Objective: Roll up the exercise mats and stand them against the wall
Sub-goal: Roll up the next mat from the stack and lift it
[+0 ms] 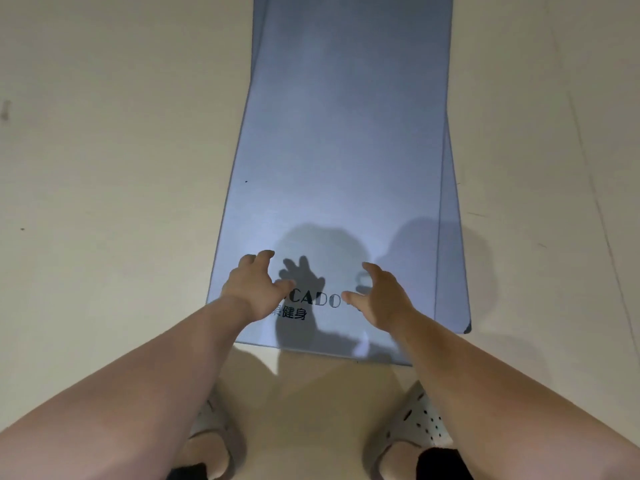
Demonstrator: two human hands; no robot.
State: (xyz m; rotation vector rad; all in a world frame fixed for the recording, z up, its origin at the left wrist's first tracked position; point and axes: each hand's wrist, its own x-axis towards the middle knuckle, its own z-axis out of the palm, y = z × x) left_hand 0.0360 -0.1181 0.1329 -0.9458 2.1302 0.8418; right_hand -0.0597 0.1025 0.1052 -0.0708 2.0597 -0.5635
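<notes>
While both grips hang over the near end, nothing is held: left grip [254, 285] and right grip [381, 299] are released, fingers spread and loosely hooked. Their shadows fall apart from them on the foam, so judge them hovering, not touching. Top mat [339, 150] lies flat on the floor [104, 168], running from your feet toward 12 o'clock; far end out of frame. Second mat [453, 271] lies under it, peeking out along the 3 o'clock side and at the near corner. Near short edge sits just toward 6 o'clock of both grips, between them and your slippers [415, 420]; printed logo [318, 301] lies between the two grips. Handling, as a judgement: thin soft foam, light, bends freely, likely springs open unless rolled tight; the smooth face may slip under dry palms. Take hold at the near short edge, one grip toward each corner, at 9 and 3 o'clock, thumbs under, top sheet only. Risk: catching both mats together, or the roll drifting skew because the pair lies offset.
</notes>
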